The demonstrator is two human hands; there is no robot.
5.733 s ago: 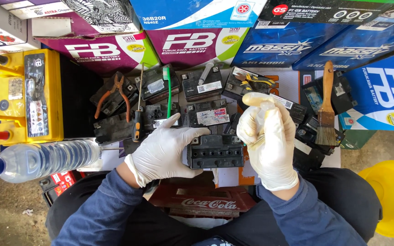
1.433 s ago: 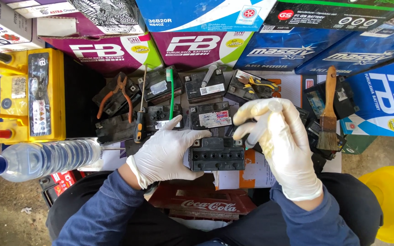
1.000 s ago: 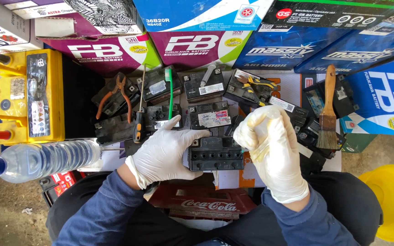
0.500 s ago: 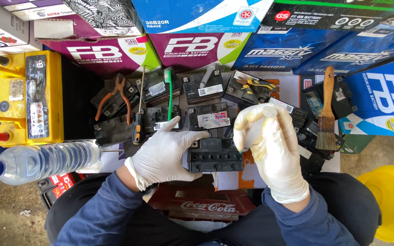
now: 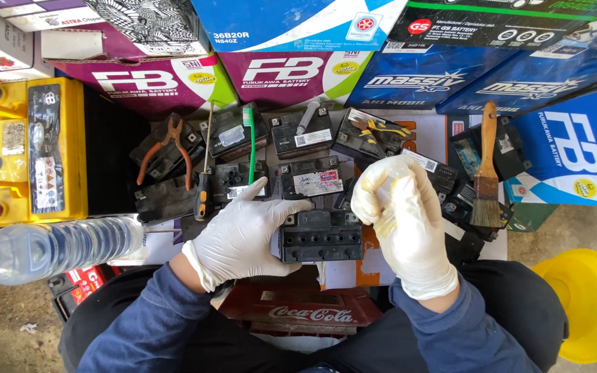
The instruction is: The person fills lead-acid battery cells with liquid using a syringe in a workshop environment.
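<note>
Left hand [image 5: 243,235] is wrapped around the small black battery's [image 5: 320,236] left side; right hand [image 5: 402,221] hovers curled just beside it, contents unclear.

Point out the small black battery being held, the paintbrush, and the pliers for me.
small black battery [image 5: 320,236], head view, middle of its top face.
paintbrush [image 5: 486,155], head view, on the wooden handle.
pliers [image 5: 174,132], head view, at the pivot above the orange handles.
</note>
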